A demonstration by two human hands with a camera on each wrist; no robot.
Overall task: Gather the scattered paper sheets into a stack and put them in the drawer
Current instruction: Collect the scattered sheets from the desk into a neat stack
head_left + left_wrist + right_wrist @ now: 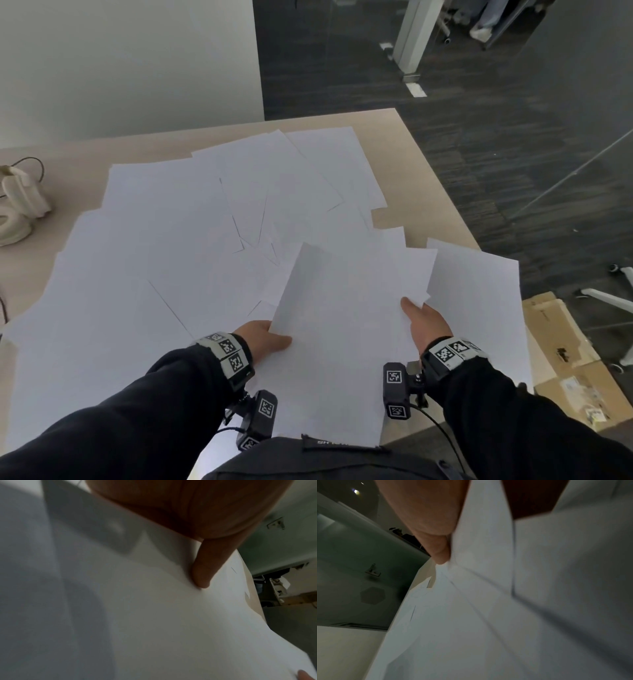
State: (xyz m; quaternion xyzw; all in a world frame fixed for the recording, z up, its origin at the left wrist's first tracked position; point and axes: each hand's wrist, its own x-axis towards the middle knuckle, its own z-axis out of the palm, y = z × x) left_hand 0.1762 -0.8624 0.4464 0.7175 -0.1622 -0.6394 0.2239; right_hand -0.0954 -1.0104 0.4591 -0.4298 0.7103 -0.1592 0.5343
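Note:
Many white paper sheets lie scattered and overlapping across the beige table. Near the front, a small bundle of sheets is lifted between both hands. My left hand pinches its left corner, thumb on top and fingers hidden beneath. My right hand grips its right edge, thumb on top. In the left wrist view the left thumb presses on the paper. In the right wrist view the right thumb pinches the sheets. No drawer is in view.
A cream-coloured object with a cable sits at the table's left. Flattened cardboard lies on the dark floor to the right, beside chair legs. The table's right edge runs close to my right hand.

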